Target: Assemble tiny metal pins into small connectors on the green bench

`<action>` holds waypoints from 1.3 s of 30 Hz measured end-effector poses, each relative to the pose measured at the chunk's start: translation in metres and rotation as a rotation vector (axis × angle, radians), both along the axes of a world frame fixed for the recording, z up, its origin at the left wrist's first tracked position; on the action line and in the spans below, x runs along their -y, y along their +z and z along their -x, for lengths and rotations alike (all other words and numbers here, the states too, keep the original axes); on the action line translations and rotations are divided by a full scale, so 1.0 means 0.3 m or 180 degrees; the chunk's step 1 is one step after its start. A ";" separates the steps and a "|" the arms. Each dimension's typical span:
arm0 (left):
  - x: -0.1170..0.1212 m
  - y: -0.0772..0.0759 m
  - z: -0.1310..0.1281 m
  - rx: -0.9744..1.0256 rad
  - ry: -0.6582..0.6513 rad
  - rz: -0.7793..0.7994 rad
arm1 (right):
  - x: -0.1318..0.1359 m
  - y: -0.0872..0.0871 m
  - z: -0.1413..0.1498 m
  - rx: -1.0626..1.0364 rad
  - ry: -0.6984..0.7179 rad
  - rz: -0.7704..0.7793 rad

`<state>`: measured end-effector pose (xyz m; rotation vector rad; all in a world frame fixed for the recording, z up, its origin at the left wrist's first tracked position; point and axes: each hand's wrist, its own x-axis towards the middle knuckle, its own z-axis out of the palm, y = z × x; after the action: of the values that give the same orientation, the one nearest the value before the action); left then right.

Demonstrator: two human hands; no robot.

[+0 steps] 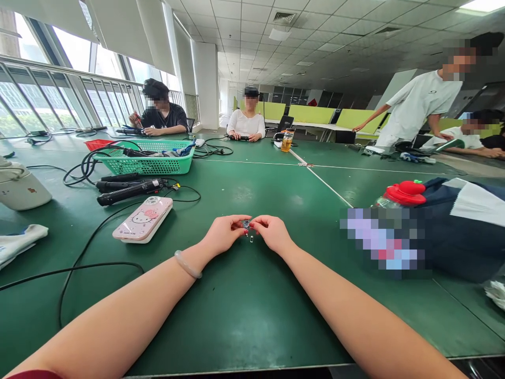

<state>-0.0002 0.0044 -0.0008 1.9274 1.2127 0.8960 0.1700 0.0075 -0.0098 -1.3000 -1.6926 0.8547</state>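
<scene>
- The fingers of the left hand [228,231] are nearly closed, pinching one small dark electronic part [246,224] from its left side.
- The fingers of the right hand [273,231] are also drawn together, gripping the same part from the right; neither hand is clearly nearer.
- The part sits between the two sets of fingertips, ahead of the person's middle; it is too small to tell its long axis.
- One small white piece [251,239] shows just below the fingertips, its long axis running roughly toward the person; whether it joins the dark part or lies apart, I cannot tell.
- Left of the hands on the green worktop [240,316]: one pink phone case [144,218], then at least two black cylindrical handles [130,192] with cables.
- Beyond them: one green basket [148,167] and one red basket [91,145].
- To the right: one red-lidded bottle [406,192] beside one dark blue bag [453,231].
- Farther off: one bottle of amber liquid [287,142] and at least four co-workers.
</scene>
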 end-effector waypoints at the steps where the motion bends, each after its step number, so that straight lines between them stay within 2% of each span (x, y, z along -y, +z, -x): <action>1: 0.003 0.003 0.001 -0.0097 -0.0014 -0.0083 | 0.000 0.000 -0.001 0.0040 0.0004 0.0004; 9: 0.012 0.009 0.004 -0.0367 -0.0052 -0.0387 | 0.013 0.005 -0.001 0.0339 0.0085 -0.0191; 21: 0.020 0.024 0.002 -0.0504 -0.0100 -0.0458 | 0.011 -0.005 -0.002 0.0593 0.0156 -0.0435; 26: 0.017 0.017 0.002 -0.0283 -0.0129 -0.0289 | 0.013 0.001 -0.004 0.0698 0.0152 -0.0591; 33: -0.002 0.007 0.005 0.0460 -0.0321 0.0098 | 0.031 0.025 0.002 0.0771 0.0120 -0.0819; 39: 0.007 0.020 0.002 0.0473 -0.0377 0.0132 | 0.033 0.025 0.003 0.0680 0.0267 -0.0705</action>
<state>-0.0007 0.0022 0.0053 1.8443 1.0124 0.9266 0.1692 -0.0023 -0.0024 -1.2093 -1.9601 0.5710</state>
